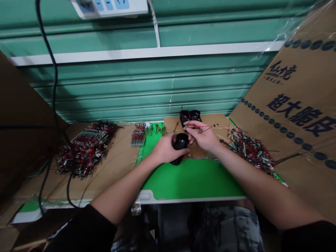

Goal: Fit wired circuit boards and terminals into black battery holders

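— Black sleeves (78, 231) nearest the camera, above patterned grey shorts (231, 227). Surface ahead?

— Green cutting mat (191, 178) with a pale front edge, between a brown cardboard sheet (110, 168) on the left and a cardboard piece (207, 122) at the back.

— And the room?

— Green corrugated roller shutter (131, 91) behind, one white power strip (107, 7) high up, one black cable (54, 80) hanging down the left side, one printed cardboard panel (296, 105) leaning in on the right.

— Hands?

— Left hand (166, 148) closed around one rounded black plastic piece (180, 147), fingers curled over the top, just above the mat. Right hand (202, 136) narrow, thumb and fingers pinched on thin wires (207, 126), red and dark, just beside the black piece.

— Counts?

— Two hands. One black piece in hand, two more black pieces (190, 116) side by side at the back, just past the right fingers. Three heaps of wired parts: a big heap (86, 148) on the left cardboard, a small heap (138, 135) at the mat's far edge, a wide heap (250, 150) on the right.
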Available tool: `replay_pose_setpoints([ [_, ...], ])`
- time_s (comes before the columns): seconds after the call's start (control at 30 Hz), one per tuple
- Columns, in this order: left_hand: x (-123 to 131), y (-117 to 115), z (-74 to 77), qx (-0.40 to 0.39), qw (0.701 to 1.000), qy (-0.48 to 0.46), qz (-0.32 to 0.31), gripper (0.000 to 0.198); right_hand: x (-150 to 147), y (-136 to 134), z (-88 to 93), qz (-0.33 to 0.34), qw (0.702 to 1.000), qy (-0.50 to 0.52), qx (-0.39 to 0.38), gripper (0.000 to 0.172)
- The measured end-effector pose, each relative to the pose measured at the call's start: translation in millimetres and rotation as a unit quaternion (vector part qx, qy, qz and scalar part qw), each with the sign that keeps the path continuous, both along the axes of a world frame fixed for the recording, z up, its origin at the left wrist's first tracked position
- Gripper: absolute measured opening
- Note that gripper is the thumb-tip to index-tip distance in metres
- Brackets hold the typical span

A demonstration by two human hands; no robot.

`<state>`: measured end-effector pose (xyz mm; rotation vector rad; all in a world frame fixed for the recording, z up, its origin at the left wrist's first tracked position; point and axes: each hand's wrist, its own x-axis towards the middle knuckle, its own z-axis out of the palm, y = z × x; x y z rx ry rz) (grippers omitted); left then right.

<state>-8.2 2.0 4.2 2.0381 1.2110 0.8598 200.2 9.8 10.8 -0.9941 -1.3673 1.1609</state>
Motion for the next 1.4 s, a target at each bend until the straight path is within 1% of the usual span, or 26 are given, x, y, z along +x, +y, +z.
replay_pose_setpoints([
  [0.07, -1.4, -0.3, 0.3, -0.004, 1.0, 0.009, -0.006, 0.048, -0.6, -1.4, -0.2, 0.005, 1.0, -0.006, 0.001, 0.049],
  [0.17, -2.3, 1.4, -0.8, -0.011, 1.0, 0.009, 0.017, 0.037, -0.8, -2.9, 0.7, -0.002, 1.0, -0.007, 0.02, 0.047],
  [0.23, -1.1, 3.7, -2.0, -0.022, 0.998, -0.021, 0.046, 0.034, -1.1, -3.9, 1.9, -0.018, 0.999, 0.0, 0.036, 0.047],
  [0.3, 1.8, 6.4, -2.8, -0.057, 0.992, -0.082, 0.083, 0.036, -1.7, -5.0, 3.0, -0.036, 0.998, 0.011, 0.046, 0.048],
  [0.33, 3.6, 7.9, -2.9, -0.084, 0.984, -0.121, 0.099, 0.036, -2.1, -5.7, 3.3, -0.042, 0.998, 0.013, 0.048, 0.048],
  [0.4, 7.1, 10.7, -2.4, -0.144, 0.96, -0.208, 0.116, 0.035, -3.3, -7.4, 3.3, -0.042, 0.998, 0.007, 0.048, 0.046],
  [0.5, 9.3, 13.8, -1.1, -0.213, 0.917, -0.322, 0.1, 0.03, -5.1, -10.2, 1.8, -0.029, 0.997, -0.027, 0.061, 0.042],
  [0.57, 8.5, 14.3, -0.5, -0.235, 0.901, -0.354, 0.087, 0.028, -5.5, -11.5, 0.8, -0.028, 0.993, -0.06, 0.095, 0.038],
  [0.67, 6.6, 12.4, 0.8, -0.263, 0.895, -0.354, 0.061, 0.026, -4.5, -11.7, 0.5, -0.03, 0.982, -0.113, 0.151, 0.034],
  [0.77, 6.2, 9.2, 2.9, -0.275, 0.895, -0.349, 0.038, 0.028, -2.6, -10.6, 0.9, -0.018, 0.976, -0.139, 0.168, 0.035],
  [0.9, 7.2, 8.0, 4.2, -0.263, 0.898, -0.351, 0.032, 0.028, -1.2, -8.9, 0.4, -0.009, 0.972, -0.159, 0.172, 0.034],
  [1.03, 7.9, 9.4, 1.8, -0.259, 0.904, -0.339, 0.028, 0.027, -0.2, -8.0, -0.5, 0.003, 0.969, -0.178, 0.172, 0.03],
  [1.2, 8.8, 9.3, -0.1, -0.217, 0.916, -0.336, 0.017, 0.025, 0.6, -8.7, 1.5, 0.024, 0.971, -0.174, 0.164, 0.028],
  [1.4, 9.0, 9.2, 0.3, -0.198, 0.924, -0.328, 0.011, 0.023, -1.8, -11.4, 1.6, 0.02, 0.977, -0.155, 0.148, 0.025],
])
